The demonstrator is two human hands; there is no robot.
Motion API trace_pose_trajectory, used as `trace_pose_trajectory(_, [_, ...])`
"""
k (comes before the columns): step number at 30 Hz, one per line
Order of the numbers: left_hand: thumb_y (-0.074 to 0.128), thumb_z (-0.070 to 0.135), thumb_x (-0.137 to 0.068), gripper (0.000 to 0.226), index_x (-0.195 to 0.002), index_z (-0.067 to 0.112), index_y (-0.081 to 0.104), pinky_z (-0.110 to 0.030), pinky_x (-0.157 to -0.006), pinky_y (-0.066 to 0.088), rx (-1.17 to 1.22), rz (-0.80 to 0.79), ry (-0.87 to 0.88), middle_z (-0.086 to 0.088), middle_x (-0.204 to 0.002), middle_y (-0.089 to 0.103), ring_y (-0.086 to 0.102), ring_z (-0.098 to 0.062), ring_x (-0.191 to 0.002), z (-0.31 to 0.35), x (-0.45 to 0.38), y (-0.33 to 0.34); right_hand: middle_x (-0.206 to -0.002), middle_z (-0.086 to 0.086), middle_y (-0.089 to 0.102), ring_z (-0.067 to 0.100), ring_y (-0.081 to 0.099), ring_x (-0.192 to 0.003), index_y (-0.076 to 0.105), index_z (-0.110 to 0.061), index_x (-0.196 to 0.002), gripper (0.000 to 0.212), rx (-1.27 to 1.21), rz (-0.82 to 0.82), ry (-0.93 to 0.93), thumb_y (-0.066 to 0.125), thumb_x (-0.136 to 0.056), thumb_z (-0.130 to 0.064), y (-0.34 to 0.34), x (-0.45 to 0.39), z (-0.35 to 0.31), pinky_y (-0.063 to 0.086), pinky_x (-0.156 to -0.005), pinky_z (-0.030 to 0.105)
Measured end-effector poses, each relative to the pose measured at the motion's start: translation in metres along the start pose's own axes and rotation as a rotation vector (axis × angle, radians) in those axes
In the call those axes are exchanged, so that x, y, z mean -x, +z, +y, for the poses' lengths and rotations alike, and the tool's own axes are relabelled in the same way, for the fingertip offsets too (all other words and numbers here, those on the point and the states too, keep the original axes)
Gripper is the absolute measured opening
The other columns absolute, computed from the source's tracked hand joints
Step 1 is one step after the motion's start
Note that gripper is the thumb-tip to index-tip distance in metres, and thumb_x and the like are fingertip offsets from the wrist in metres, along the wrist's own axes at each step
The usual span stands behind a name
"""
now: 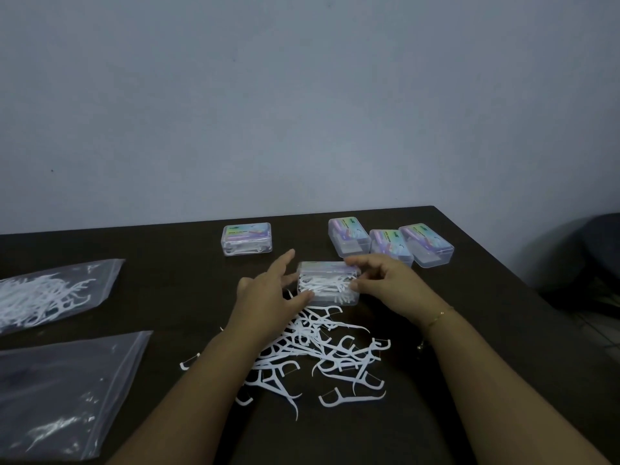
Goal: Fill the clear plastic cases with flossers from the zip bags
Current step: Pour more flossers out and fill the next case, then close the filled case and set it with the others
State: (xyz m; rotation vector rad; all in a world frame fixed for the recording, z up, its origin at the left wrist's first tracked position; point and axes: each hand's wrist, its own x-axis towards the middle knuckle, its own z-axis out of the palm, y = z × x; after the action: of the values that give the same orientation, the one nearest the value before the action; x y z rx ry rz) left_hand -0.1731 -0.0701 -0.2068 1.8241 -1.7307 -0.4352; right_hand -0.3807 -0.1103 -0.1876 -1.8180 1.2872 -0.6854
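A clear plastic case packed with white flossers sits mid-table. My right hand pinches its right end between thumb and fingers. My left hand touches its left end with the thumb, fingers spread. A loose pile of white flossers lies just in front of the case. One closed case with flossers stands behind to the left. Three more cases stand at the back right. A zip bag with flossers lies far left, and a nearly empty zip bag is nearer me.
The dark wooden table ends at the right, with its far edge against a grey wall. A dark chair or seat shows beyond the right edge. A thin bracelet circles my right wrist.
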Motion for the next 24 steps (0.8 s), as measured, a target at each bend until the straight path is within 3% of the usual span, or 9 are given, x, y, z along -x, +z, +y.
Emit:
trace_pose_trajectory(4, [0.058, 0.051, -0.089, 0.065, -0.144, 0.047, 0.025, -0.032, -0.102, 0.025, -0.072, 0.009, 0.032, 0.013, -0.132, 0.058, 0.041, -0.017, -0.128, -0.004, -0.003, 0.002, -0.118, -0.007, 0.054, 0.006, 0.055, -0.098, 0.063, -0.030, -0.116, 0.032, -0.009, -0.062, -0.010, 0.060, -0.090, -0.013, -0.006, 0.003, 0.000, 0.045, -0.078, 0.013])
trace_pose_trajectory(7, [0.053, 0.055, -0.089, 0.055, -0.140, 0.051, 0.033, -0.031, -0.093, 0.030, -0.138, -0.021, 0.017, 0.008, -0.131, 0.057, 0.038, -0.021, -0.117, -0.005, -0.004, 0.003, -0.120, -0.010, 0.050, 0.004, 0.053, -0.099, 0.065, -0.027, -0.114, 0.032, 0.050, -0.075, -0.044, 0.069, -0.084, -0.016, -0.005, 0.003, -0.001, 0.043, -0.078, 0.011])
trace_pose_trajectory(11, [0.045, 0.058, -0.091, 0.052, -0.141, 0.050, 0.031, -0.032, -0.095, 0.034, -0.268, -0.064, 0.017, 0.003, -0.127, 0.055, 0.039, -0.022, -0.115, -0.006, -0.007, 0.003, -0.125, -0.008, 0.047, 0.000, 0.048, -0.097, 0.066, -0.024, -0.115, 0.033, 0.166, -0.020, -0.078, 0.070, -0.083, -0.018, -0.002, 0.001, 0.000, 0.036, -0.076, 0.005])
trace_pose_trajectory(14, [0.038, 0.059, -0.093, 0.055, -0.145, 0.044, 0.029, -0.033, -0.096, 0.031, -0.345, -0.071, 0.089, 0.004, -0.121, 0.056, 0.043, -0.016, -0.115, -0.006, -0.006, 0.001, -0.131, -0.006, 0.048, 0.001, 0.043, -0.109, 0.066, -0.024, -0.117, 0.032, 0.233, 0.007, -0.095, 0.068, -0.085, -0.020, 0.001, 0.000, 0.003, 0.033, -0.084, 0.006])
trace_pose_trajectory(18, [0.039, 0.050, -0.097, 0.051, -0.146, 0.037, 0.029, -0.034, -0.103, 0.025, -0.371, -0.063, 0.164, 0.003, -0.134, 0.051, 0.039, -0.013, -0.124, -0.001, -0.001, -0.003, -0.134, -0.005, 0.048, 0.003, 0.041, -0.114, 0.066, -0.024, -0.117, 0.032, 0.261, 0.018, -0.083, 0.068, -0.085, -0.021, 0.003, -0.001, 0.003, 0.034, -0.095, 0.017])
trace_pose_trajectory(24, [0.037, 0.046, -0.099, 0.050, -0.147, 0.036, 0.027, -0.034, -0.103, 0.024, -0.406, -0.067, 0.187, 0.008, -0.141, 0.047, 0.038, -0.011, -0.127, -0.001, -0.001, -0.003, -0.136, -0.005, 0.047, 0.006, 0.042, -0.119, 0.065, -0.023, -0.118, 0.032, 0.266, 0.020, -0.083, 0.066, -0.086, -0.020, 0.004, -0.001, 0.002, 0.033, -0.096, 0.018])
